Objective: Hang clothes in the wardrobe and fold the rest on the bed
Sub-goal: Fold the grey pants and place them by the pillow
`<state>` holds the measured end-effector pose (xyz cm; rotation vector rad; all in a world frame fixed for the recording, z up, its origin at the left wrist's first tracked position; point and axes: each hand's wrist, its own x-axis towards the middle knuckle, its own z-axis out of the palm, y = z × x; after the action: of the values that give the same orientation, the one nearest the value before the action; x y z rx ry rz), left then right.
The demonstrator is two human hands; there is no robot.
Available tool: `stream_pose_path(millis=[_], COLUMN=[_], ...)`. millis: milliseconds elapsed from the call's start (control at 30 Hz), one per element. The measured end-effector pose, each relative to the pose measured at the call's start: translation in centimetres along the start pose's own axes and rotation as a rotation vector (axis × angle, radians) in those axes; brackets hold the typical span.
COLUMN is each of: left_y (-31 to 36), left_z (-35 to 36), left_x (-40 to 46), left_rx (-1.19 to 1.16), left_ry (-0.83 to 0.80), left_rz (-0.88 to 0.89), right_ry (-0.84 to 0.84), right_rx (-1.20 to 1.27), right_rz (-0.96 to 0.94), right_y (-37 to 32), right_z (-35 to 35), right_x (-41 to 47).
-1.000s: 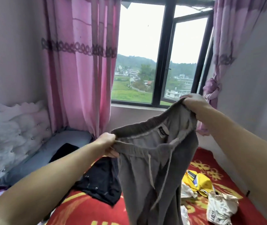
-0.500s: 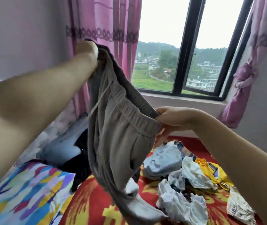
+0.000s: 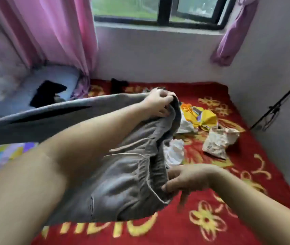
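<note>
Grey drawstring sweatpants point(image 3: 123, 183) stretch low over the red flowered bedspread point(image 3: 202, 223). My left hand point(image 3: 158, 103) grips one end of the elastic waistband at the far side. My right hand point(image 3: 184, 179) pinches the waistband at the near side, with two fingers hanging down. A grey trouser leg point(image 3: 34, 119) flies out to the left in the air. My left forearm crosses over the pants and hides part of them.
A yellow garment point(image 3: 204, 117), white clothes point(image 3: 174, 152) and a crumpled printed piece point(image 3: 218, 142) lie on the bed to the right. Black clothes point(image 3: 47, 92) rest on the grey pillow at left. Pink curtain point(image 3: 61, 32), window wall and a black stand point(image 3: 278, 105) border the bed.
My left hand has come down from high at the left to the far middle of the bed. The pants dropped low toward the bedspread and one leg swung out left. The view tilted down.
</note>
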<state>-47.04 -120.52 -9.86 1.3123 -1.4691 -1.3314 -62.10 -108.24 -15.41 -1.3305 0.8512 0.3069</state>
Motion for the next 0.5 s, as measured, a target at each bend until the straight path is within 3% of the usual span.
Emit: stream_pose_path(millis=[67,100,167,233,367,500], left_y=[-8.4,-13.2,-22.0,-29.4,-39.8,-43.4], left_z=[4.5,7.2,10.8,12.6,16.4,22.6], left_x=[-0.9,-2.4,-5.2,-9.0,-15.6,-16.3], left_rx=[-0.11,-0.123,-0.124,0.031,0.272,0.403], left_ry=[-0.278,-0.283,-0.155,-0.013,0.013,0.0], left_rz=[-0.234,-0.362,-0.552,-0.681,-0.866,-0.899], right_ry=[0.044,0.105,0.214,0.309,0.561,0.745], right_rx=[0.09,0.121,0.121,0.132,0.253,0.205], right_rz=[0.183,0.276,0.455,0.555,0.54,0.362], right_y=[9.8,14.0,22.4,28.7,34.0,34.4], right_z=[-0.7,-1.4,-2.4,-3.3,-4.7,-6.4], right_x=[2.1,2.8,4.3,6.2,12.2,19.6])
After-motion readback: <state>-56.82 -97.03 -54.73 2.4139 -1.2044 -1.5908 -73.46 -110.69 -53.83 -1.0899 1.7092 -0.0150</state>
